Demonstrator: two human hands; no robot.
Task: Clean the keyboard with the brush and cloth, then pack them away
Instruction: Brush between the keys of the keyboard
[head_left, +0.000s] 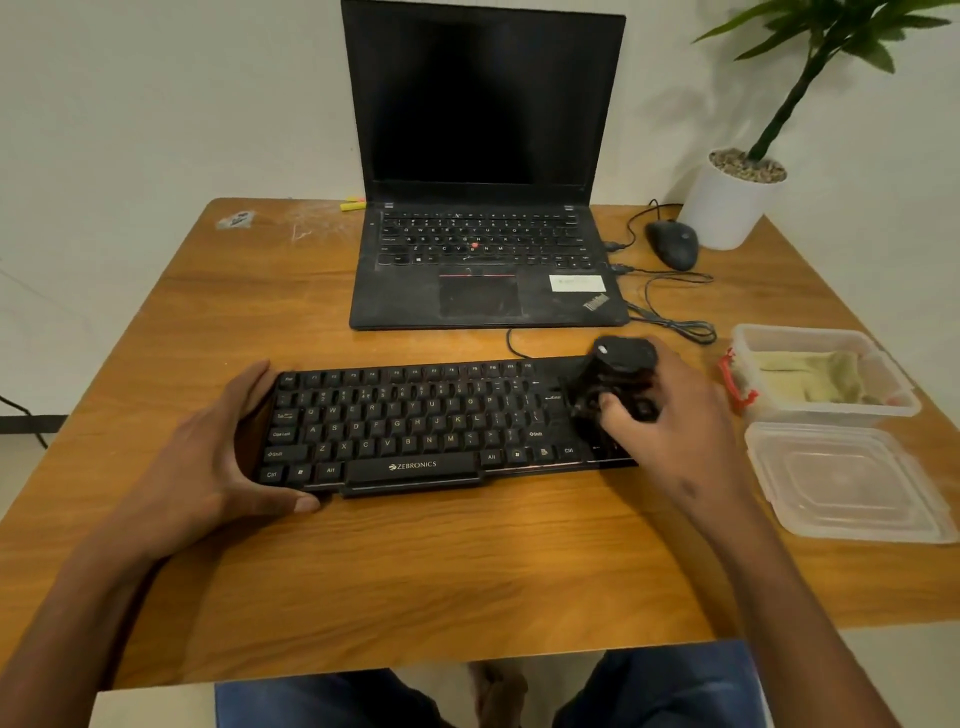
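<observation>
At 3 o'clock on the Zebronics keyboard (415, 426): stubby black brush (615, 382), light, rigid; right hand (670, 431) fingers grip its body. Left hand (218, 457), fingers wide, steadies the 9 o'clock end.

left hand (218, 457) splayed; right hand (670, 431) curled — gripping

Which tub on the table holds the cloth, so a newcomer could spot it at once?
Start at the open laptop and go right and nearer, past the coiled cable. Two clear plastic pieces lie at the table's right edge; the cloth tub is the farther one. It alone holds a yellowish cloth; the nearer lid holds nothing.
</observation>
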